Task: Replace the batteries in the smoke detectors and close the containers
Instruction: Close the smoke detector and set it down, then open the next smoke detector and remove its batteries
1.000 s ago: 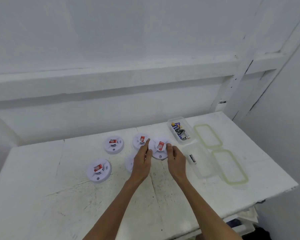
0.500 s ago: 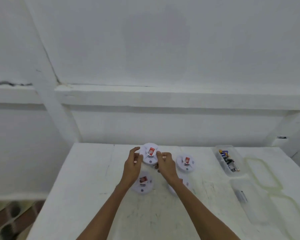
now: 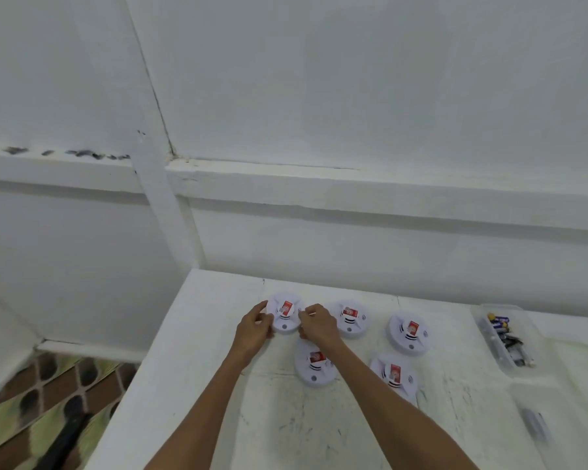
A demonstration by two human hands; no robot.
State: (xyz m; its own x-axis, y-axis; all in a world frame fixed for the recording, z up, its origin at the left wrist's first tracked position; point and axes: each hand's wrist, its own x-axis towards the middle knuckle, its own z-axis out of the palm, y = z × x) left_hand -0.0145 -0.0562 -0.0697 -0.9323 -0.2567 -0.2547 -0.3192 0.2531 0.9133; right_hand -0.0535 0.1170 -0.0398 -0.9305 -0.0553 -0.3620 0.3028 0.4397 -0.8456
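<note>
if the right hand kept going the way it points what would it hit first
The far-left smoke detector: the right hand points forward and left, its fingers curled on that rim, opposite the left hand. Nothing seems to lie between, though depth is hard to judge.

1. A bare, white-painted room, perhaps a home utility corner: plain walls (image 3: 353, 79) with a projecting ledge (image 3: 353, 184).
2. A scuffed, paint-worn white tabletop (image 3: 218, 385) set against them.
3. Brown-and-green patterned floor covering (image 3: 41, 401) below.
</note>
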